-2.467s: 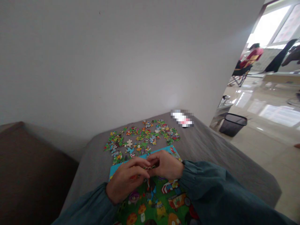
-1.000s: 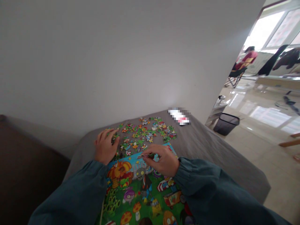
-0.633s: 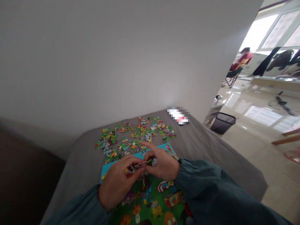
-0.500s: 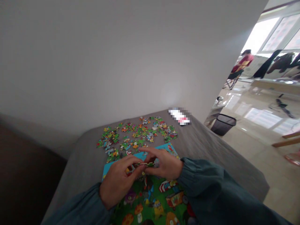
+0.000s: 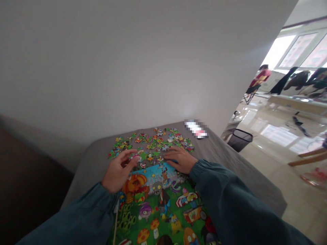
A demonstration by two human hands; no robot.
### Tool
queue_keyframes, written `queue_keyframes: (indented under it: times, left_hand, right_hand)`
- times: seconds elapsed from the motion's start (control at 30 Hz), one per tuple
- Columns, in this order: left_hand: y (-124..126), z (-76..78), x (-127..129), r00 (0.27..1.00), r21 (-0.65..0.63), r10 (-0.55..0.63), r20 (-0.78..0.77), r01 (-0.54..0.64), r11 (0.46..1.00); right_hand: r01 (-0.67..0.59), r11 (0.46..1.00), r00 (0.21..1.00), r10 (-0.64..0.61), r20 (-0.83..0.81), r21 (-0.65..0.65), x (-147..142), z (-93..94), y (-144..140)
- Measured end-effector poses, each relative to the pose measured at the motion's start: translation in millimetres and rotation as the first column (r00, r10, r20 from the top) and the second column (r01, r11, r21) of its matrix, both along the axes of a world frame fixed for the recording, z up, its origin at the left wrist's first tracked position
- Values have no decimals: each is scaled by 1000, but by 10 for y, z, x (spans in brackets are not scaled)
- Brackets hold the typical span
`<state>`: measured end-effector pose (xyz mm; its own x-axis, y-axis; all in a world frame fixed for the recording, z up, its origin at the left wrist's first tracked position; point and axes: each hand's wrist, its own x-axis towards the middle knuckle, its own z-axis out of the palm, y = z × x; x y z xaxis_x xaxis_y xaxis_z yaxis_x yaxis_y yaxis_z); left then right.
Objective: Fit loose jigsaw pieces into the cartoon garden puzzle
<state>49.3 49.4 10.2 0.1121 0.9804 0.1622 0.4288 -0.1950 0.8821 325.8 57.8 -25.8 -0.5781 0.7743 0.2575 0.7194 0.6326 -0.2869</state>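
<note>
A colourful cartoon puzzle picture (image 5: 163,204) lies in front of me, with a blue upper edge and a green ground. Beyond it, loose jigsaw pieces (image 5: 154,143) are strewn over the grey cover. My left hand (image 5: 119,172) is above the picture's upper left corner, its thumb and forefinger around a small pink-and-white puzzle piece (image 5: 136,157). Over the upper right edge is my right hand (image 5: 181,160), palm down with fingers stretched toward the loose pieces. No piece shows in its fingers, though their undersides are hidden.
A phone with a blurred screen (image 5: 196,129) lies at the back right of the grey-covered surface (image 5: 230,170), against the wall. On the floor to the right stands a mesh bin (image 5: 240,139). A person in red (image 5: 263,75) sits far off near the windows.
My hands were together over the picture, pinching a puzzle piece. Now they are apart: the left has moved slightly left and up, the right up toward the loose pieces, its fingers stretched out.
</note>
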Motion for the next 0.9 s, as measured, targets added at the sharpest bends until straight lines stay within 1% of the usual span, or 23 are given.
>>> queue_keyframes:
  times: [0.13, 0.2, 0.27, 0.37, 0.5, 0.57, 0.6, 0.67, 0.7, 0.73, 0.8, 0.83, 0.9]
  left_hand:
    - [16, 3, -24, 1000, 31, 21, 20, -22, 999]
    - [27, 0, -29, 1000, 28, 13, 25, -14, 1000]
    - [43, -5, -37, 999, 8, 6, 31, -6, 1000]
    - [64, -10, -54, 998, -36, -17, 53, 19, 999]
    - [71, -16, -65, 995, -65, -87, 40, 89, 994]
    - [66, -15, -64, 992, -73, -117, 40, 119, 990]
    - [61, -13, -62, 991, -79, -126, 50, 130, 988]
    - [46, -7, -55, 987, -106, -136, 87, 144, 984]
    - [35, -5, -47, 984, -125, -142, 107, 155, 980]
    - [20, -4, -36, 980, -145, -153, 125, 170, 975]
    - [-21, -8, 1, 969, -171, -190, 157, 216, 961]
    - [-48, -14, 28, 961, -174, -212, 176, 243, 954]
    - [-110, -29, 95, 941, -168, -268, 206, 304, 938]
  right_hand:
    - [6, 999, 1000, -5, -23, 43, -45, 66, 43]
    - [29, 998, 1000, -29, 9, 63, -112, 91, 145]
    - [69, 995, 994, -74, 79, 68, -204, 102, 276]
    - [113, 993, 980, -117, 163, 30, -341, 109, 454]
    - [108, 993, 988, -102, 112, -46, -429, 137, 562]
    - [95, 991, 995, -91, 46, -89, -426, 172, 555]
    - [86, 988, 996, -89, -17, -125, -420, 199, 536]
    - [49, 974, 971, -99, -220, -222, -413, 278, 460]
    - [19, 962, 932, -115, -343, -271, -418, 329, 403]
    - [-16, 950, 877, -136, -460, -312, -431, 385, 334]
    - [-87, 933, 770, -159, -618, -349, -483, 502, 169]
    - [-107, 927, 745, -165, -646, -359, -518, 554, 81]
    - [-118, 918, 748, -168, -642, -379, -591, 628, -83]
